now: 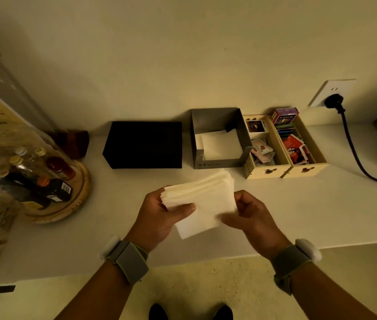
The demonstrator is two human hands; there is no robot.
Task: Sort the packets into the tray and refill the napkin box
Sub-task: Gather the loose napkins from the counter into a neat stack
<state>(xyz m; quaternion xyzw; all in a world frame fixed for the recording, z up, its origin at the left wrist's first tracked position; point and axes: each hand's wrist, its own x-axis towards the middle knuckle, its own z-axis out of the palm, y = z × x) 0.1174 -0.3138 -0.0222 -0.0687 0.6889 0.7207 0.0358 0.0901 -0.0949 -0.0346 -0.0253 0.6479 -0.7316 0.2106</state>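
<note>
A stack of white napkins (202,199) is held over the counter between both hands. My left hand (159,218) grips its left edge with the thumb on top, and my right hand (249,215) pinches its right edge. Behind them the grey napkin box (217,120) stands open against the wall with a few white napkins lying low inside. Right of it a wooden tray (284,172) has two long compartments: pale packets with red print (261,151) fill the left one, red packets (297,150) the right one.
A black box (144,144) sits left of the napkin box. A glass dome with small bottles on a round wooden base (51,179) stands at the left. A black plug and cable (349,139) hang from a wall socket at the right. The counter edge runs just below my wrists.
</note>
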